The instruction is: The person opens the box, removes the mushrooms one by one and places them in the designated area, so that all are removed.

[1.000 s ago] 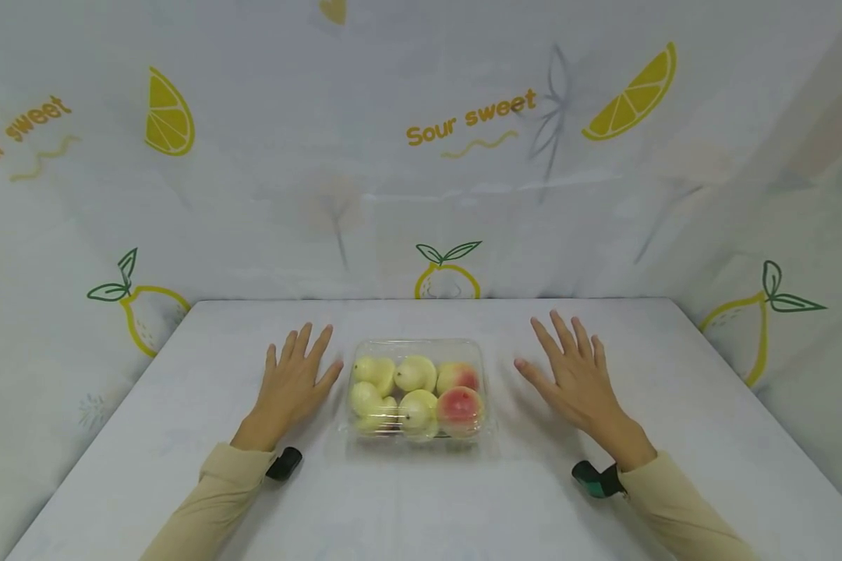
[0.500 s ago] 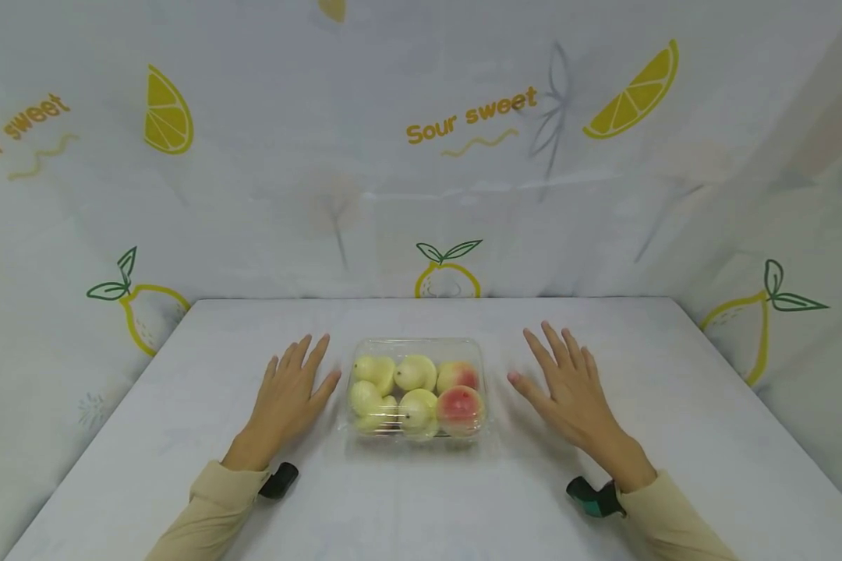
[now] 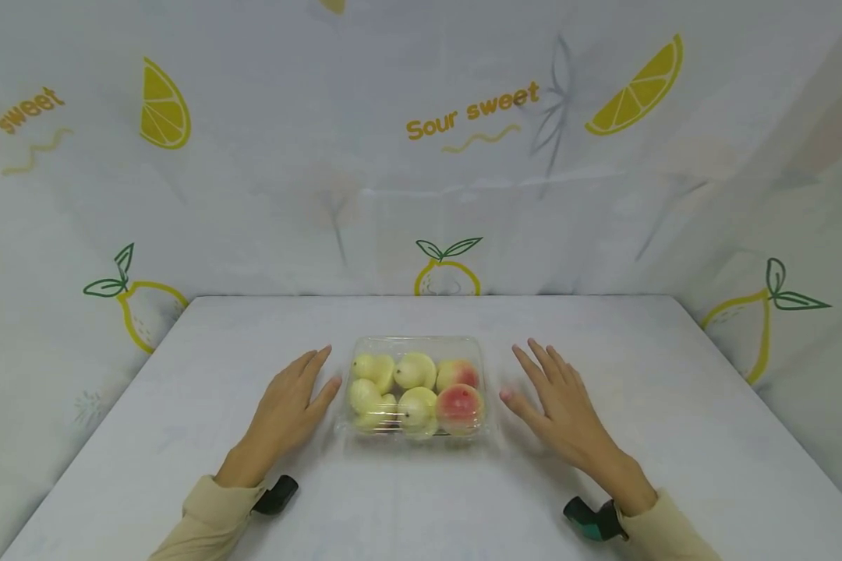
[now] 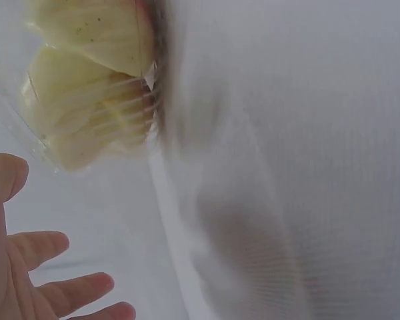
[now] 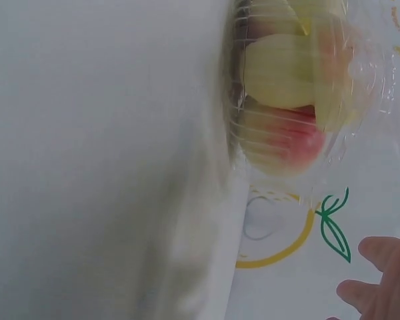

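Note:
A clear plastic clamshell box (image 3: 421,344) stands shut in the middle of the white table, filled with several pale yellow peaches (image 3: 415,371), some blushed red. Left of it, my left hand (image 3: 288,409) hovers palm down with fingers extended, its thumb tip just short of the box's side. On the other side my right hand (image 3: 561,413) is spread, thumb pointing toward the box and a small gap between them. In the left wrist view the left hand's fingers (image 4: 77,293) point toward the box's end. Only part of the right hand (image 5: 390,280) shows in the right wrist view.
The white tabletop (image 3: 421,506) reaches back to a hanging white cloth (image 3: 252,202) printed with lemons and the words "Sour sweet". Black wrist cameras sit at both cuffs, the left camera (image 3: 277,495) and the right camera (image 3: 595,520).
Both hands have drawn back toward the person, and the right hand has also shifted a little left, closer to the box. The left fingers have come closer together. The box has stayed put.

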The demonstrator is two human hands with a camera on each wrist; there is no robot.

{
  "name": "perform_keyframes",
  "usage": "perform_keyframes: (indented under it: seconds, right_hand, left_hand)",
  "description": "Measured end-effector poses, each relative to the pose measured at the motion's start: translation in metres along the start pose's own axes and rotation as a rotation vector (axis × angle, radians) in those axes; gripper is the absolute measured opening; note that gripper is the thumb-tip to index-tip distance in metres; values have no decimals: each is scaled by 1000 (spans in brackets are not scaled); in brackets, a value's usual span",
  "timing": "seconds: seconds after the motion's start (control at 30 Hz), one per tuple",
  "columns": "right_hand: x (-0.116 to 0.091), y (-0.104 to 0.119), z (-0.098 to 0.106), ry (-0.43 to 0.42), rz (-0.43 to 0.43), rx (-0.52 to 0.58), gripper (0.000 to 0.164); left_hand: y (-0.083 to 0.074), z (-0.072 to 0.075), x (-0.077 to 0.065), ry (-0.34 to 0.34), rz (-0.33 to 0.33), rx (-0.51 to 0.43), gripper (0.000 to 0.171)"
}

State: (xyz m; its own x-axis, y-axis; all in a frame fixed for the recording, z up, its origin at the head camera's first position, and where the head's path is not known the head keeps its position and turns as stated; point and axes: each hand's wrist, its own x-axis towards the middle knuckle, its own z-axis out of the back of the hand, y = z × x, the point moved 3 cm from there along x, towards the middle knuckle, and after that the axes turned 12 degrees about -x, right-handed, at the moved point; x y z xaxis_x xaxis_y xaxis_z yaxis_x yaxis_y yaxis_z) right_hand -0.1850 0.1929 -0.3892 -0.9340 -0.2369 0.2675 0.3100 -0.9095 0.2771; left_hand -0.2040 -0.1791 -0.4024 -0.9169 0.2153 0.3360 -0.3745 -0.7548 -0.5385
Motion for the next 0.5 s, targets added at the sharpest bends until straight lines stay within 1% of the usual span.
perform_keyframes:
  seconds: [0.2, 0.4, 0.5]
  right_hand:
    - [-4, 6, -2, 24, 18, 10, 70]
    - [-6, 12, -5, 46, 45, 31, 70]
    - [-8, 14, -7, 60, 45, 51, 70]
  left_hand:
    - [-7, 1, -8, 21, 15, -54, 54]
    - [-11, -2, -12, 36, 24, -83, 52]
    - [-14, -3, -14, 41, 32, -95, 50]
